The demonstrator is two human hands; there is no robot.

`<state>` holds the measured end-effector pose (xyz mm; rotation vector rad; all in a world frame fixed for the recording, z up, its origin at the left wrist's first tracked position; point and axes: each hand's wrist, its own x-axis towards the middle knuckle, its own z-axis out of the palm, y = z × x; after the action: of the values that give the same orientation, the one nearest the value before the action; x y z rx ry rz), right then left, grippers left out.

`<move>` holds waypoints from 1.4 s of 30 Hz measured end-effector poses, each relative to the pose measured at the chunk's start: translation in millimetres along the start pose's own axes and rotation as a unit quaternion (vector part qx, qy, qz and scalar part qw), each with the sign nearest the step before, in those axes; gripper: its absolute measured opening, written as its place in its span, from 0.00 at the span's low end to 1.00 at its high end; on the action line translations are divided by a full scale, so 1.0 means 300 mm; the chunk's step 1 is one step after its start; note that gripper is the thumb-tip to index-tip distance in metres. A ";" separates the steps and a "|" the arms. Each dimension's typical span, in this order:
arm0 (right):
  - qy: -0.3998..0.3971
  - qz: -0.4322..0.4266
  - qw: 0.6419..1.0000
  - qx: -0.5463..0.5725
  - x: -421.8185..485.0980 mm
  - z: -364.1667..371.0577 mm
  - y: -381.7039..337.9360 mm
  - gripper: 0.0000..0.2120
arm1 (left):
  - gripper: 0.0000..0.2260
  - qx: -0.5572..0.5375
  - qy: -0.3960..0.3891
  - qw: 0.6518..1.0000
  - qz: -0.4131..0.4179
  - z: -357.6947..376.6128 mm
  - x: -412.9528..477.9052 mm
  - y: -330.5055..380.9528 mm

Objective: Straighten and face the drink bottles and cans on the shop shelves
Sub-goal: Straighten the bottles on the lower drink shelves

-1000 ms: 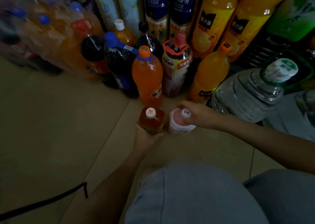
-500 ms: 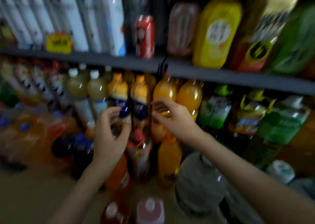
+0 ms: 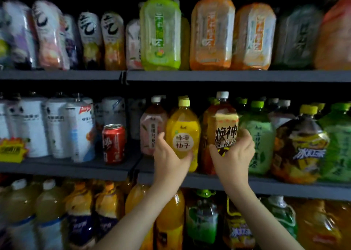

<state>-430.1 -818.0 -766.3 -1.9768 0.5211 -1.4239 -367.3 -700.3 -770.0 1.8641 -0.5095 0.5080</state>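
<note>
- Drink bottles on the middle shelf (image 3: 284, 186) are being handled, two at once; the left hand (image 3: 169, 160) curls round the lower body of the yellow bottle (image 3: 182, 128), thumb on its left flank, fingers below its round white label
- the right hand (image 3: 233, 154) grips the amber bottle (image 3: 224, 124) with bold black lettering, just right of the left hand; its fingers wrap the bottle's right side
- both bottles stand upright, side by side between the two hands, and both labels look outward
- just beyond the left thumb stands a pink bottle (image 3: 150, 133); further left, a red can (image 3: 114, 143) stands by itself; just right of the right hand, a green bottle (image 3: 260, 135)
- the step, as I judge it, is facing this pair; most of the shelves remain to be checked
- the next move calls for only a small twist, if any, and a slide to line the pair up with their neighbours, kept upright; then both hands let go and shift sideways along the row
</note>
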 end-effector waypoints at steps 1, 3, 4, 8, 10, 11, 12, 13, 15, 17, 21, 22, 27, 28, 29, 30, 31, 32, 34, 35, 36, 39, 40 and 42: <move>0.004 0.018 1.000 -0.009 0.006 0.007 0.012 0.39 | 0.43 0.009 -0.001 1.000 -0.005 0.025 0.012 0.004; 0.014 0.036 0.999 -0.030 0.016 0.025 0.029 0.42 | 0.47 0.024 0.010 1.000 -0.018 0.068 0.035 0.011; 0.017 0.040 0.998 -0.039 0.021 0.032 0.034 0.43 | 0.50 0.028 0.019 0.999 -0.021 0.085 0.044 0.013; 0.029 0.040 0.998 -0.034 0.046 0.057 0.051 0.47 | 0.57 0.051 0.052 0.997 -0.023 0.135 0.072 0.014; 0.026 0.039 0.998 -0.039 0.054 0.074 0.050 0.49 | 0.57 0.055 0.060 0.996 -0.030 0.149 0.087 0.006; 0.025 0.037 0.998 -0.045 0.056 0.084 0.049 0.50 | 0.57 0.051 0.061 0.996 -0.035 0.150 0.092 0.004; 0.029 0.035 0.998 -0.053 0.058 0.094 0.048 0.50 | 0.57 0.046 0.061 0.996 -0.038 0.152 0.099 0.000; 0.036 0.036 0.997 -0.061 0.059 0.104 0.047 0.51 | 0.57 0.041 0.060 0.997 -0.037 0.153 0.106 -0.003; 0.040 0.058 0.995 -0.069 0.061 0.122 0.044 0.52 | 0.57 0.037 0.057 0.997 -0.031 0.152 0.115 -0.013; 0.045 0.083 0.993 -0.073 0.063 0.135 0.040 0.51 | 0.57 0.038 0.057 0.997 -0.025 0.151 0.116 -0.018; 0.061 0.101 0.990 -0.078 0.074 0.146 0.038 0.48 | 0.57 0.048 0.070 0.996 -0.033 0.168 0.112 -0.014; 0.058 0.101 0.990 -0.078 0.077 0.146 0.039 0.48 | 0.57 0.053 0.070 0.995 -0.039 0.174 0.111 -0.011; 0.038 0.101 0.991 -0.080 0.090 0.115 0.054 0.49 | 0.55 0.029 0.022 0.999 -0.025 0.166 0.101 -0.011; 0.032 0.104 0.991 -0.077 0.092 0.107 0.056 0.49 | 0.54 0.017 0.009 1.000 -0.013 0.160 0.097 -0.013; 0.025 0.107 0.991 -0.073 0.094 0.101 0.057 0.49 | 0.54 0.006 0.000 1.000 -0.003 0.153 0.092 -0.013; 0.020 0.110 0.991 -0.069 0.095 0.097 0.055 0.49 | 0.54 0.000 -0.008 1.000 0.006 0.147 0.086 -0.013; 0.016 0.113 0.991 -0.064 0.095 0.093 0.052 0.49 | 0.54 -0.002 -0.016 1.000 0.014 0.139 0.080 -0.012; 0.012 0.116 0.992 -0.057 0.093 0.091 0.046 0.49 | 0.53 -0.002 -0.025 1.000 0.019 0.130 0.074 -0.012; -0.005 0.134 0.991 -0.023 0.085 0.087 0.038 0.49 | 0.51 -0.003 -0.039 0.999 0.018 0.110 0.068 -0.014; -0.013 0.143 0.990 0.005 0.081 0.086 0.039 0.49 | 0.50 -0.003 -0.045 0.999 0.018 0.100 0.068 -0.016; -0.016 0.143 0.989 0.033 0.074 0.085 0.043 0.50 | 0.48 -0.004 -0.047 0.999 0.023 0.087 0.066 -0.016; -0.015 0.105 0.992 0.074 0.041 0.062 0.035 0.51 | 0.38 -0.042 -0.013 0.996 0.072 0.053 0.049 -0.003; -0.021 0.095 0.992 0.076 0.026 0.052 0.027 0.51 | 0.37 -0.060 0.000 0.995 0.085 0.039 0.042 0.007; -0.034 0.078 0.993 0.083 -0.009 0.032 0.011 0.51 | 0.38 -0.082 -0.011 0.992 0.098 0.015 0.026 0.038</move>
<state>-421.8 -816.0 -772.4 -1.8043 0.4978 -1.2581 -367.1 -709.1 -758.4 1.6718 -0.7320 0.5595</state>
